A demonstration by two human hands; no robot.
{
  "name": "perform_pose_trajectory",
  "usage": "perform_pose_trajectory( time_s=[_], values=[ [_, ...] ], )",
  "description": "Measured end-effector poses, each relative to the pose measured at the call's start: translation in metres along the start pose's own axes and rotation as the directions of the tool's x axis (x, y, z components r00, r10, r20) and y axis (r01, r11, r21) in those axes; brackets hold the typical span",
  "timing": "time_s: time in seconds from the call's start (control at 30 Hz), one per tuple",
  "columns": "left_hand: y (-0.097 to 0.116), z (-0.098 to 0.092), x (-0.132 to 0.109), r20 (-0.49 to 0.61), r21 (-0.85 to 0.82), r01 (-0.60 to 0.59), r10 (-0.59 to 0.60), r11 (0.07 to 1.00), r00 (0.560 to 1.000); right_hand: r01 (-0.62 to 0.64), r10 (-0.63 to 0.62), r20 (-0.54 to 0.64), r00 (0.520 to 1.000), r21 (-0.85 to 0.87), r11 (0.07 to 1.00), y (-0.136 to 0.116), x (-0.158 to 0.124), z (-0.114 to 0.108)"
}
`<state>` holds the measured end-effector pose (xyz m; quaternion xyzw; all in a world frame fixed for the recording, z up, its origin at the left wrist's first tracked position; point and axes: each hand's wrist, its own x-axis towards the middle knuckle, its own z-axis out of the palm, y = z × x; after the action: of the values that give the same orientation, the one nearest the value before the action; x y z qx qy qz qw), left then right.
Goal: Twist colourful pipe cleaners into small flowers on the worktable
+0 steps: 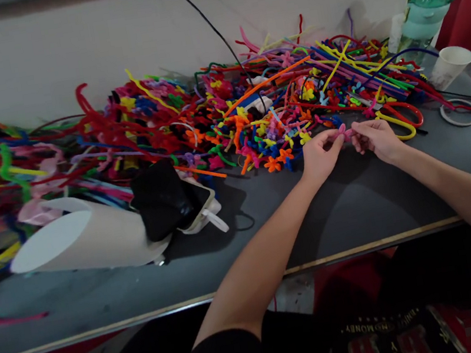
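Observation:
Between my two hands, a little above the dark table, is a small pink pipe cleaner (347, 133) bent into loops. The fingertips of my left hand (322, 154) pinch its left side. My right hand (376, 139) pinches the right side with thumb and forefinger, the other fingers curled. Just behind my hands lie small pipe-cleaner flowers (280, 159) in orange, blue, pink and yellow. Scissors with red and yellow handles (405, 117) rest close behind my right hand.
Heaps of loose pipe cleaners (155, 117) line the wall. Left on the table (214, 269) are a white tube-shaped stand (101, 233) and a black phone (163, 203). A paper cup (451, 68), a teal bottle (423, 21) and a grey ring (447, 118) are at right. A black cable (212, 28) hangs down.

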<state>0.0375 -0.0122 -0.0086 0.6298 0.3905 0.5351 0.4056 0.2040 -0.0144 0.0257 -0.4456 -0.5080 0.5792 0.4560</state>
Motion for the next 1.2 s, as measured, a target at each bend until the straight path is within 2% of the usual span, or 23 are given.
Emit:
perform_pose_trajectory(
  time_s=[0.1, 0.2, 0.37, 0.5, 0.67, 0.8, 0.93, 1.07, 1.2],
  values=[
    [0.001, 0.0, 0.001, 0.029, -0.102, 0.047, -0.044, 0.994, 0.999, -0.082, 0.077, 0.12, 0.99, 0.042, 0.996, -0.007, -0.001, -0.004],
    [0.006, -0.001, 0.0, 0.062, -0.122, 0.048, -0.04, 0.991, 0.997, -0.124, 0.113, 0.196, 0.974, 0.046, 0.991, -0.012, 0.0, -0.01],
    [0.013, -0.003, -0.004, 0.069, -0.031, -0.054, 0.056, 0.998, 0.996, -0.177, 0.182, 0.29, 0.94, -0.042, 0.983, -0.014, 0.003, -0.018],
    [0.017, -0.005, -0.008, 0.037, 0.137, -0.181, 0.177, 0.974, 0.983, -0.108, 0.132, 0.264, 0.955, -0.105, 0.989, -0.01, 0.003, -0.018],
    [0.022, -0.003, -0.013, 0.014, 0.206, -0.224, 0.226, 0.952, 0.974, 0.005, 0.037, 0.236, 0.971, -0.172, 0.985, -0.007, 0.001, -0.014],
    [0.023, -0.001, -0.014, -0.024, 0.21, -0.183, 0.193, 0.96, 0.981, 0.115, -0.082, 0.16, 0.984, -0.211, 0.971, -0.008, -0.003, -0.009],
    [0.015, 0.0, -0.009, -0.051, 0.069, -0.061, 0.065, 0.996, 0.997, 0.228, -0.207, 0.12, 0.971, -0.211, 0.95, -0.007, -0.006, -0.004],
    [0.002, -0.001, 0.001, -0.009, -0.139, 0.083, -0.085, 0.987, 0.996, 0.219, -0.199, 0.121, 0.973, -0.184, 0.958, -0.003, -0.002, -0.005],
    [-0.006, -0.004, 0.007, 0.073, -0.242, 0.166, -0.153, 0.956, 0.986, 0.21, -0.195, 0.098, 0.976, -0.183, 0.96, -0.001, 0.002, -0.008]
  ],
)
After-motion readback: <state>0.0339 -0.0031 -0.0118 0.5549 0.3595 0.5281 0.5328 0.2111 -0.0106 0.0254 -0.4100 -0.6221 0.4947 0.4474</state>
